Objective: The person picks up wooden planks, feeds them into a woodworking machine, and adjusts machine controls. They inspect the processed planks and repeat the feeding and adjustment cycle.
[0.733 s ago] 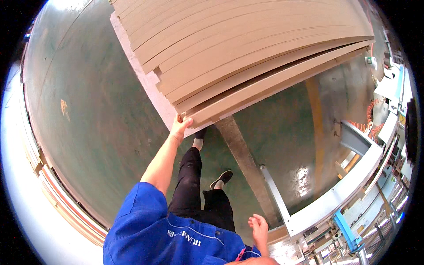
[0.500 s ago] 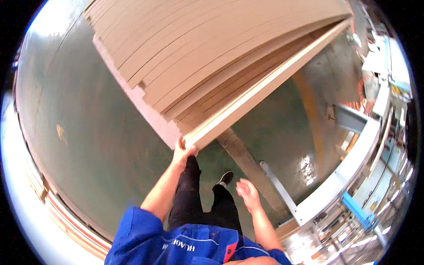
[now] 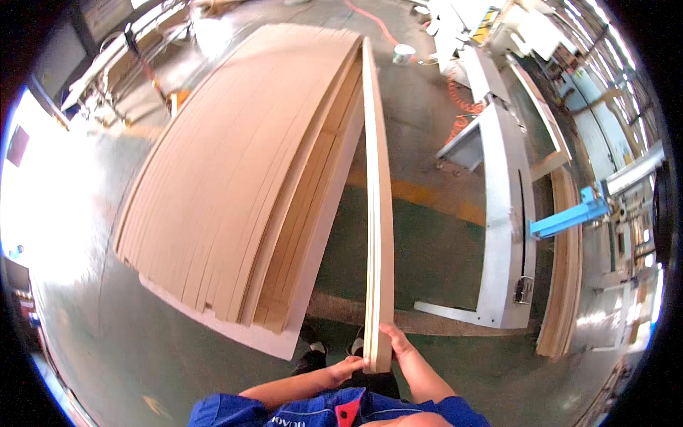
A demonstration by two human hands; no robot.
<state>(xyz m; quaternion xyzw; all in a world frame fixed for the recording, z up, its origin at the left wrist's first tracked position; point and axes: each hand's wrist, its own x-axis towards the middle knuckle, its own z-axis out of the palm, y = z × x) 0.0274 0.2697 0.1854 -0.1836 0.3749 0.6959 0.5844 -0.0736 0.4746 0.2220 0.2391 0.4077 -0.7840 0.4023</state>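
One long, narrow, tan wooden board (image 3: 382, 249) was gripped at its near end by the left hand (image 3: 347, 368) and right hand (image 3: 398, 341), right of stacked flat tan boards (image 3: 235, 178).

Grn flr (image 3: 435, 260): pale base brd (image 3: 276, 344), brn planks (image 3: 228, 178) stacked on it

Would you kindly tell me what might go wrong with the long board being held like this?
The left hand and right hand hold the long board only at its near end, so its far end might dip or swing. A swing to the right could knock the metal frame; one to the left could scrape the stack. If the grip slipped, the near end might drop on the shoes close below.
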